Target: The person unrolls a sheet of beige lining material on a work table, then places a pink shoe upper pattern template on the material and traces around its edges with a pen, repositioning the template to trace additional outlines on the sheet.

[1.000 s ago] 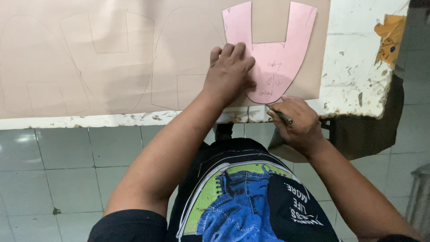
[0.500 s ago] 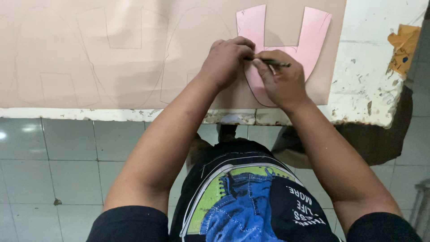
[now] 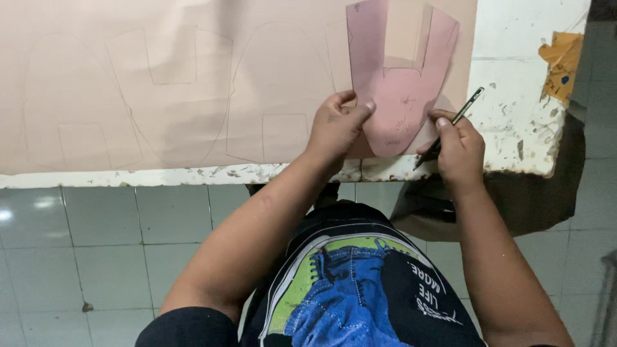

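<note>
A pink U-shaped pattern piece (image 3: 400,83) lies on a large beige sheet (image 3: 193,83) spread over a white table (image 3: 514,90). My left hand (image 3: 335,123) pinches the pattern's lower left edge, thumb on top. My right hand (image 3: 457,146) rests at the pattern's lower right edge and holds a dark pen (image 3: 453,122), its upper end pointing up and right. Several traced outlines of the same shape show in thin lines across the beige sheet to the left.
The table's front edge (image 3: 193,175) is chipped and worn. An orange scrap (image 3: 560,61) sticks to the table's right end. Grey floor tiles (image 3: 96,244) lie below, and a dark cloth (image 3: 533,193) hangs under the table at right.
The pattern has shifted and my left hand went from pressing flat on it to pinching its lower edge. My right hand moved from the left of the pattern to its right edge.
</note>
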